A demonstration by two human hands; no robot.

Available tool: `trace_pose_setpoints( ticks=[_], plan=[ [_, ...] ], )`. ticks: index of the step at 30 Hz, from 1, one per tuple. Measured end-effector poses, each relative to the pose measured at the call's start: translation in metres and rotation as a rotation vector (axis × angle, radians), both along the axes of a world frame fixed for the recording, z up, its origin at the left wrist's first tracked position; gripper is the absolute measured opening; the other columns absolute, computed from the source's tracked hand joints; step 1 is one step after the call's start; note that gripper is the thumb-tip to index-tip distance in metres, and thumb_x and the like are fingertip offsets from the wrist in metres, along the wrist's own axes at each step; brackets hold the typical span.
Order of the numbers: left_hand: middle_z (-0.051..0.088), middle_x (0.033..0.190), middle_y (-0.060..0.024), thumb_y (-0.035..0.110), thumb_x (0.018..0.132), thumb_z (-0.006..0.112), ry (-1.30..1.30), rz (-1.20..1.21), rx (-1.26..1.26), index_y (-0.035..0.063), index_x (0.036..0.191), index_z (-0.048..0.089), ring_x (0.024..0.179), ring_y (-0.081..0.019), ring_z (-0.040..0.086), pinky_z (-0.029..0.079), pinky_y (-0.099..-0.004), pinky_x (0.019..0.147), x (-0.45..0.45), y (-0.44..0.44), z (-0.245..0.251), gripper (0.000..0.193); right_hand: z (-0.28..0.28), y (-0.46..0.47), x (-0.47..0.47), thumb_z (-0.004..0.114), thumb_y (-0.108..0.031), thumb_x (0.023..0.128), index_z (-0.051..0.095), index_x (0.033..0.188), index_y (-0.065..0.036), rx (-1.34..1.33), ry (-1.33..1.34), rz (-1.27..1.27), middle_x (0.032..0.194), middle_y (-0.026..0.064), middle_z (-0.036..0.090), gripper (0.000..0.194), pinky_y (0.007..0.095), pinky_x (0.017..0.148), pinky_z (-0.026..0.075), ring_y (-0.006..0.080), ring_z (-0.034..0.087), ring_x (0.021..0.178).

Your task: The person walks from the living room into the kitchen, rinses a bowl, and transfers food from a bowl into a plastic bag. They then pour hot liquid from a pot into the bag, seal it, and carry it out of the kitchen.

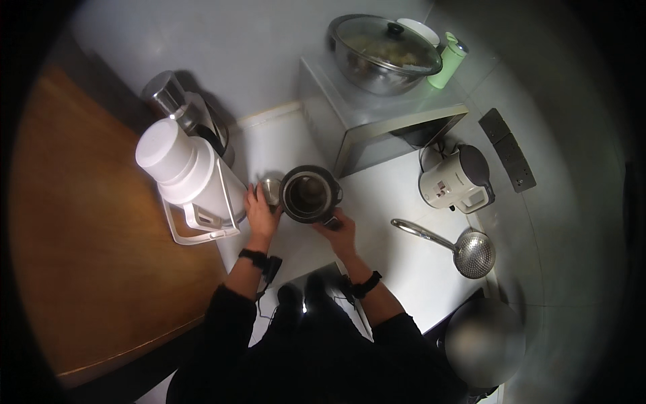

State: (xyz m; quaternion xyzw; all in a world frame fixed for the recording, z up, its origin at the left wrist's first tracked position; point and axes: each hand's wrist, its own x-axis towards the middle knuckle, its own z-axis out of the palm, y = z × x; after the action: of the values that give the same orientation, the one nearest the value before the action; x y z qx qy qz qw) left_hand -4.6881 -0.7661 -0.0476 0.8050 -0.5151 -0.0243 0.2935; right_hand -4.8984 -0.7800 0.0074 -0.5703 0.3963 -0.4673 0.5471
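In front of me on the white countertop stands a dark round pot (309,194) without a lid, with something round visible low inside it. My right hand (337,230) grips its near right side, at what seems to be a handle. Just left of the pot is a small shiny cup (271,191), metal or glass. My left hand (261,214) is around this cup, fingers along its left side and thumb on the near right, close to the pot's wall. The cup's base is hidden.
A white thermos jug (194,174) and a steel appliance (189,108) stand left, beside a wooden panel (111,242). A microwave (333,116) carries a lidded steel pot (378,60) and a green bottle (446,65). Rightward are an electric kettle (454,182), a skimmer (473,254) and a pan (484,343).
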Motion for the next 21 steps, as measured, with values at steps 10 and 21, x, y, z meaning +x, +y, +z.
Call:
trace_pose_setpoints(
  ticks=[10, 21],
  plan=[
    [0.040, 0.129, -0.0255, 0.028, 0.054, 0.087, 0.153, -0.069, 0.091, 0.0078, 0.142, 0.031, 0.117, -0.0424, 0.043, 0.039, -0.0461, 0.099, -0.007, 0.017, 0.011, 0.106, 0.012, 0.024, -0.037, 0.078, 0.001, 0.073, 0.066, 0.103, -0.001, 0.240, -0.002, 0.008, 0.086, -0.0025, 0.061, 0.032, 0.0191, 0.065, 0.045, 0.0050, 0.056, 0.073],
    [0.038, 0.129, -0.0247, 0.024, 0.054, 0.087, 0.135, -0.020, 0.308, 0.0081, 0.141, 0.033, 0.119, -0.0417, 0.041, 0.038, -0.0451, 0.100, 0.024, 0.201, 0.051, 0.104, 0.016, 0.070, 0.007, 0.074, -0.004, 0.078, 0.066, 0.103, 0.000, 0.386, 0.017, 0.347, 0.089, -0.0014, 0.065, 0.026, 0.0226, 0.071, 0.047, 0.0062, 0.057, 0.078]
  ],
)
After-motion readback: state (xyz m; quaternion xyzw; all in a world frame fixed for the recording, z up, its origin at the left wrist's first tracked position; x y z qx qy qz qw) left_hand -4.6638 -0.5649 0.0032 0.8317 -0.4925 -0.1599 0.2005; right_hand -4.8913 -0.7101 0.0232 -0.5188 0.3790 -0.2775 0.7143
